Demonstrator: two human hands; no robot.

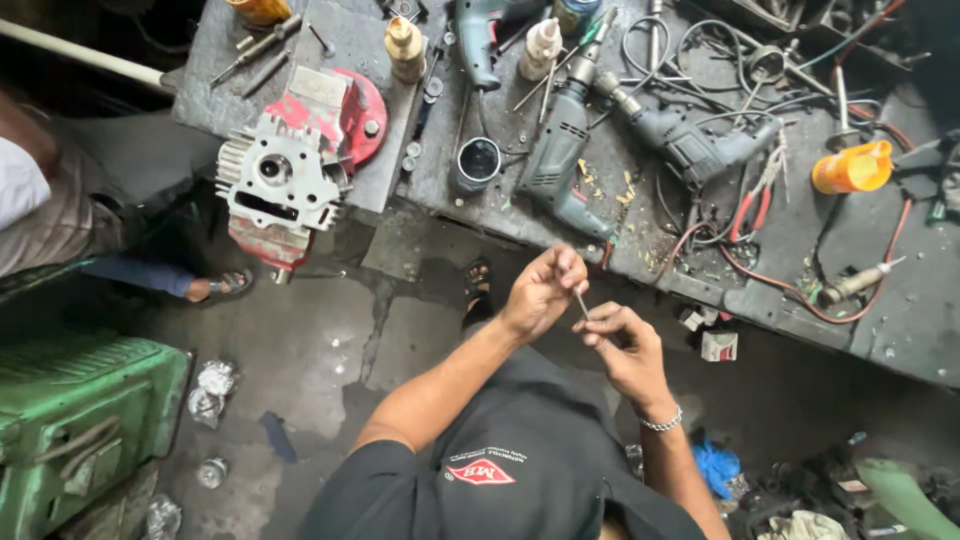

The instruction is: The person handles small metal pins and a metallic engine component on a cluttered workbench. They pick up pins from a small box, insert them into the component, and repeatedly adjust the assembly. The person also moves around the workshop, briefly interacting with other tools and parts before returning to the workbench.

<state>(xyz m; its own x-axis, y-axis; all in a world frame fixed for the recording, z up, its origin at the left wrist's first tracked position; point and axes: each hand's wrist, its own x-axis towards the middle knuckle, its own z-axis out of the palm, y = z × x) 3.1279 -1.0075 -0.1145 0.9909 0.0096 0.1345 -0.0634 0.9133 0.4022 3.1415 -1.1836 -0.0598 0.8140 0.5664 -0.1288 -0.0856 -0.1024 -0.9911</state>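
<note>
Below the cluttered workbench (900, 320), the left hand (540, 292) and right hand (628, 345) pinch a thin metal rod (582, 303) between closed fingertips, seemingly turning or fitting it, which calls for a steady grip.

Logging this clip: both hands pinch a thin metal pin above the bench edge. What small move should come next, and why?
Probably steady the thin pin with the right hand and let the left hand shift its fingertip grip along it: both hands pinch it in mid-air, clear of the workbench, with no tool on it.
</note>
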